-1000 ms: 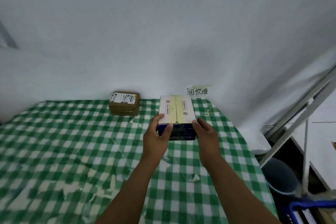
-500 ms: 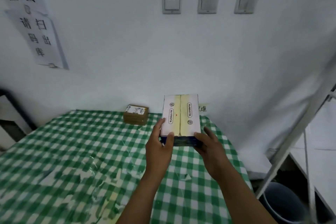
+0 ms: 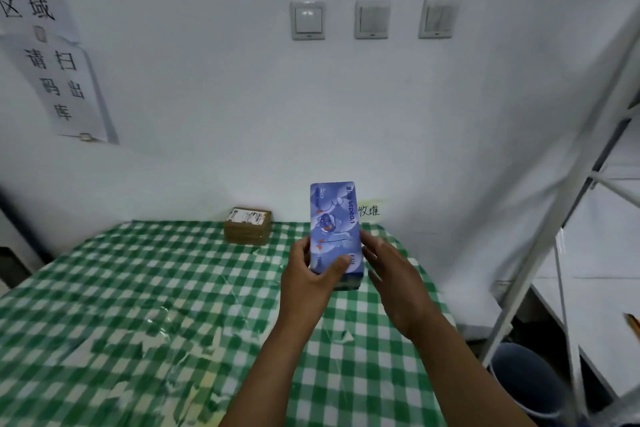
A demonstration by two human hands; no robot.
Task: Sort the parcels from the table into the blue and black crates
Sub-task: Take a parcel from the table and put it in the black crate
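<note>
Green checked cloth covers the table (image 3: 138,288). Above its far right corner we hold the box (image 3: 334,218), now turned so its blue face shows instead of the pale one. Our left hand (image 3: 308,284) grips its lower end; our right hand (image 3: 394,281) steadies its side with straight fingers. Sorting it comes next, we judge.

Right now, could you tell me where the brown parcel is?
In the head view, the brown parcel sits at the far edge of the table by the wall, left of the blue box the left hand holds.
</note>
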